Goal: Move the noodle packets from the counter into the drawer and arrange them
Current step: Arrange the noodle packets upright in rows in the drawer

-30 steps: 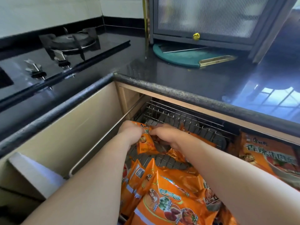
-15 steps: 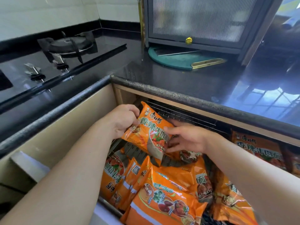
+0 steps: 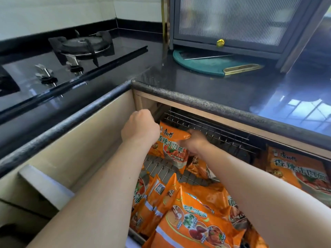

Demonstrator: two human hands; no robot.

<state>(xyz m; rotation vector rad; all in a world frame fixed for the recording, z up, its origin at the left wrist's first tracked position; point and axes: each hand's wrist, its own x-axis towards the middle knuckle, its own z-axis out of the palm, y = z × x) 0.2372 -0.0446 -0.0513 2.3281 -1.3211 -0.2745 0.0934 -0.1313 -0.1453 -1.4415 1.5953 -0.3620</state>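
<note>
Held packet (image 3: 172,149) now raised upright near back of wire drawer (image 3: 206,122), lifted off rack floor since a second ago; left hand (image 3: 139,126) and right hand (image 3: 194,141) both clamped on it; other packets (image 3: 193,212) fill drawer front; arranging underway

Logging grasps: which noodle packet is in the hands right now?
The packet held upright at the drawer's back, gripped by the left hand and right hand; the others lie untouched nearer the camera.

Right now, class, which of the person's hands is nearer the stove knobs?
Left. The left hand is at the drawer's stove side, closer to the knobs; the right hand is farther right, across the packet.
</note>
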